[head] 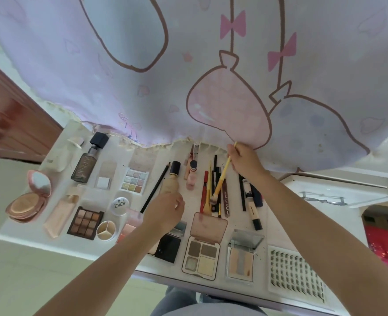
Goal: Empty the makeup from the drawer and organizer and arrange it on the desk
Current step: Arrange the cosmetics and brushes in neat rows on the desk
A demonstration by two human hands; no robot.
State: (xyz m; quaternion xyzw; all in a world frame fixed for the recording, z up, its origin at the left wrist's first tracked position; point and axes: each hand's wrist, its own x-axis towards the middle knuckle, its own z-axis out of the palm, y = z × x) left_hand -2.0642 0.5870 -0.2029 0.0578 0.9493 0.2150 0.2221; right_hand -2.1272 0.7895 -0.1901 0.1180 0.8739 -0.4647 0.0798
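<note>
Two hands over our desk (pixel 266 226): right hand (pixel 245 159) pinches a yellow brush (pixel 221 177), bristles down among pencils; left hand (pixel 165 212), fingers loosely curled, touches the beige bottle (pixel 171 182).

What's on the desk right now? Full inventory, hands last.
desk: 1, white, centre
curtain: 1, lilac and pink, behind desk
cushion compact: 1, pink, open, far left
foundation bottle: 1, dark, black cap, back left
eyeshadow palettes: 2, nine pans each, left
four-pan palette: 1, cream, open, front centre
lash tray: 1, white, front right
pencils and brushes: count unclear, mixed, back centre
yellow brush: 1, held
left hand: fingers curled, contents hidden
right hand: grips yellow brush
</note>
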